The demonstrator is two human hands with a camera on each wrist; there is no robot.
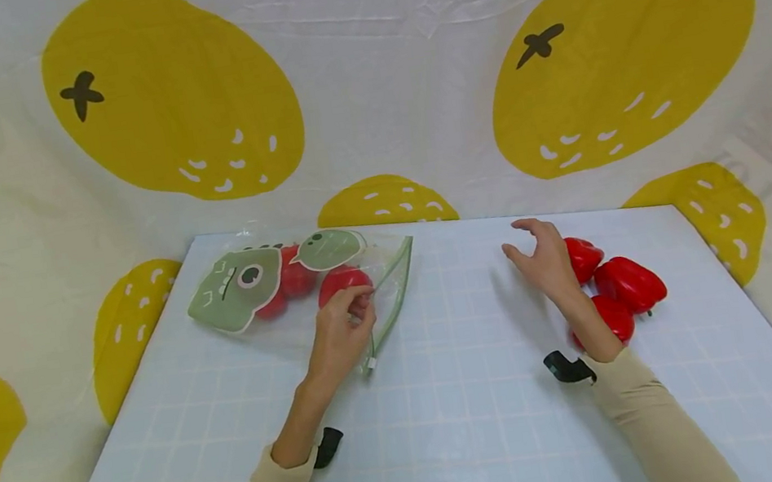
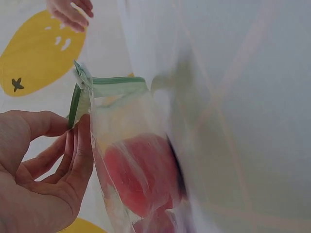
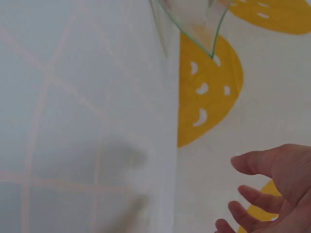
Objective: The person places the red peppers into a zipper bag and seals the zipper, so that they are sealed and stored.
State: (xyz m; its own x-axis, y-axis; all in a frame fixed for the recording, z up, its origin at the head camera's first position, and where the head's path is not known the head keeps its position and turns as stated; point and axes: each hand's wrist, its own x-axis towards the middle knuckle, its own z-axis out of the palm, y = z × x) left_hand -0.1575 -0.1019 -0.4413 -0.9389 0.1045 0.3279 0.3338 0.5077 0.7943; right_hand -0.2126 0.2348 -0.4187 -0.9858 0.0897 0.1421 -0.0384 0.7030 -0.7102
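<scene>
A clear zip bag with a green cartoon creature printed on it lies at the back left of the table. Several round red pieces show through its plastic. My left hand pinches the bag's green-edged mouth between thumb and fingers, lifting that side; in the left wrist view the green zip strip stands apart from it, so the mouth gapes. A small white slider sits at the near end of the strip. My right hand hovers with fingers spread and nothing held, just left of the red bell peppers.
The peppers form a group of three on the right, partly behind my right forearm. A pale blue checked cover lies over the table. White cloth printed with yellow fruit rises behind the back edge and along both sides.
</scene>
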